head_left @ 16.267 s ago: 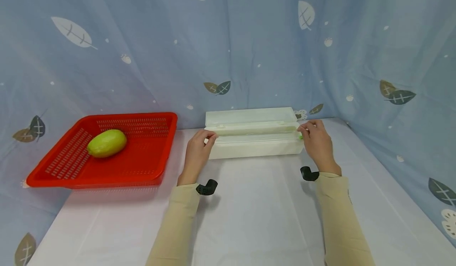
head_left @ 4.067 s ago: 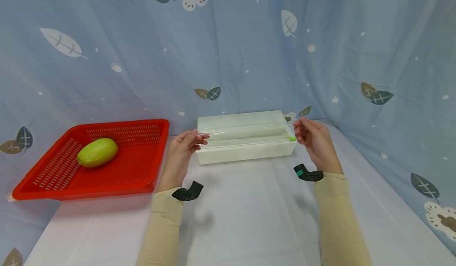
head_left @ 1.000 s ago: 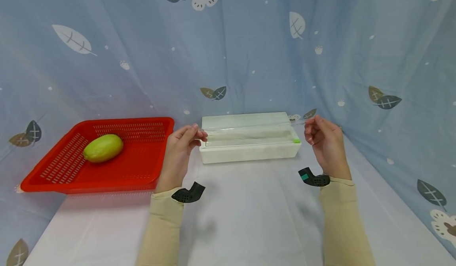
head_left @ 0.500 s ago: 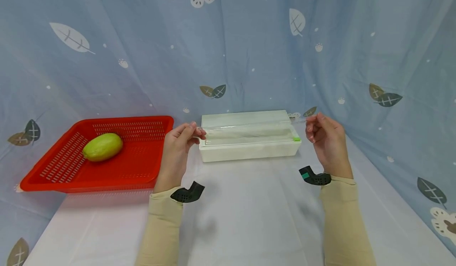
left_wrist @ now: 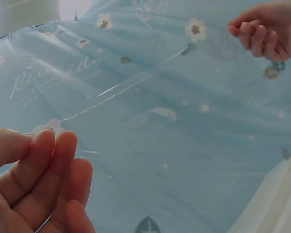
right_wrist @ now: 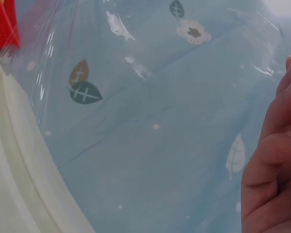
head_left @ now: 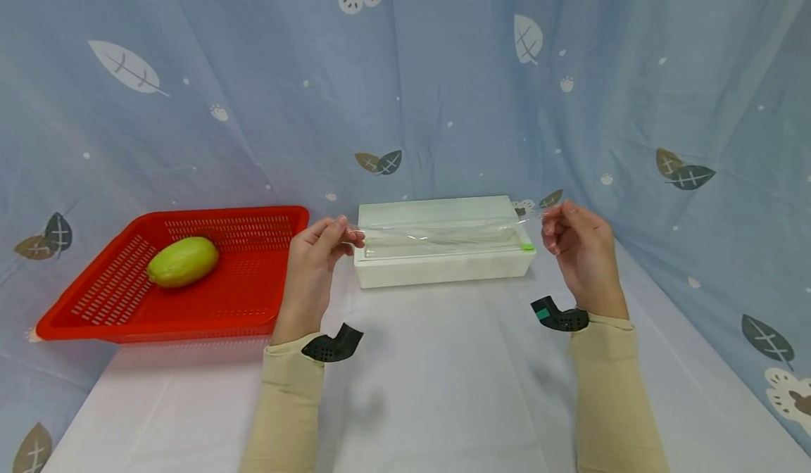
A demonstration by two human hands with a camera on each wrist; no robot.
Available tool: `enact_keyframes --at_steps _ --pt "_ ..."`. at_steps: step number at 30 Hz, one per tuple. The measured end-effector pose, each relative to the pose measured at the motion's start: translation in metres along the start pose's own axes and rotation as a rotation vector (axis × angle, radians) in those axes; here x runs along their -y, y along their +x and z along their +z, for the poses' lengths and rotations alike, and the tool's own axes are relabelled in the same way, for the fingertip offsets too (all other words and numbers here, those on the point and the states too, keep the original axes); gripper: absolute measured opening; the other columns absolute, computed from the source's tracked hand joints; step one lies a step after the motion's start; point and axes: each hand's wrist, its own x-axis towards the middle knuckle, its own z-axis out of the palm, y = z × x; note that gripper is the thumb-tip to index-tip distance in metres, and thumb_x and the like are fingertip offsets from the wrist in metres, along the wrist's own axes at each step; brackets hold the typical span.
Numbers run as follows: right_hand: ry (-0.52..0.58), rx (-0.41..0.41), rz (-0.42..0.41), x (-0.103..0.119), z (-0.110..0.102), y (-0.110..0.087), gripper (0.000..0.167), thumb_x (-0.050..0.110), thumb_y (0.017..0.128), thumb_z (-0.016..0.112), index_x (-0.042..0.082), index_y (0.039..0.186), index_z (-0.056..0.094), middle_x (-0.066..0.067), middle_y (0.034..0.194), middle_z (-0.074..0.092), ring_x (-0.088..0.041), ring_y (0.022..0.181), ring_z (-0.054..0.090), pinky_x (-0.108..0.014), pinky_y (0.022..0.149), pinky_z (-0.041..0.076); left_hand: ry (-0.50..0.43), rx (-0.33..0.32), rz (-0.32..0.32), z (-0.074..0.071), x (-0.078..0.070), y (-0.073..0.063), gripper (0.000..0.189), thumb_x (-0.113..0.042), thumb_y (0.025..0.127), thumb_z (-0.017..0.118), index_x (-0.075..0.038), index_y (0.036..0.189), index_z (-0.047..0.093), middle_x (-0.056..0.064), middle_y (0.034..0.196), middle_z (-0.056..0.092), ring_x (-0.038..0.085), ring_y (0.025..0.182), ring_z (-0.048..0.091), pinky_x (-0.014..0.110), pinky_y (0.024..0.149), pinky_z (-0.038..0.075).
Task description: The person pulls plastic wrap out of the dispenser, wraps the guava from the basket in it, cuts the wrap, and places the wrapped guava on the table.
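A clear sheet of plastic wrap stretches between my two hands, above and in front of a long white box whose lid stands raised at the back. With thumb and forefinger my left hand pinches the wrap's left corner. At the opposite corner my right hand pinches it the same way. In the left wrist view the edge of the wrap runs from the near fingers toward the far hand. The right wrist view has the film beside the box. A green tab marks the box's right end.
A red plastic basket stands at the left, holding a yellow-green oval fruit. White cloth covers the table. Behind hangs a blue patterned curtain.
Earlier both hands were low at the box's ends; since then they have lifted and spread, drawing out the wrap. In the last half second the film sags slightly while the hands barely move.
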Motion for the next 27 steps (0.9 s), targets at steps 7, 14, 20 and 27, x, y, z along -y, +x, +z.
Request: enact_keyframes --at_steps 7,14,20,27 --pt "-0.011 0.063 0.006 0.0031 0.0033 -0.0037 0.025 0.013 0.094 0.045 -0.005 0.086 0.061 -0.01 0.071 0.055 -0.019 0.06 0.045 -0.021 0.049 0.038 -0.004 -0.015 0.004 -0.0034 -0.0019 -0.0013 0.027 -0.03 0.087 0.058 -0.004 0.079 0.06 0.011 0.085 0.061 0.027 0.084 0.056 0.031 0.072 0.044" --pt "0.023 0.148 -0.005 0.005 0.0057 -0.0057 0.026 0.006 0.094 0.041 -0.011 0.086 0.059 -0.011 0.073 0.056 -0.019 0.058 0.044 -0.024 0.05 0.038 0.015 -0.004 0.022 -0.0072 -0.0034 -0.0007 0.028 -0.03 0.087 0.057 -0.004 0.077 0.059 0.012 0.085 0.061 0.028 0.084 0.056 0.035 0.073 0.043" --pt "0.024 0.152 -0.018 0.0064 0.0075 -0.0065 0.026 0.005 0.094 0.041 -0.011 0.085 0.06 -0.011 0.072 0.056 -0.018 0.058 0.044 -0.024 0.05 0.038 0.017 -0.016 0.029 -0.0087 -0.0054 -0.0015 0.028 -0.03 0.087 0.058 -0.004 0.077 0.059 0.012 0.084 0.06 0.028 0.084 0.056 0.033 0.072 0.043" --pt "0.029 0.155 -0.033 0.0086 0.0097 -0.0072 0.025 0.004 0.094 0.042 -0.011 0.085 0.059 -0.011 0.072 0.056 -0.019 0.058 0.045 -0.024 0.05 0.038 0.03 -0.024 0.04 -0.0088 -0.0085 -0.0022 0.028 -0.03 0.086 0.058 -0.003 0.081 0.062 0.012 0.085 0.061 0.028 0.085 0.056 0.032 0.073 0.044"
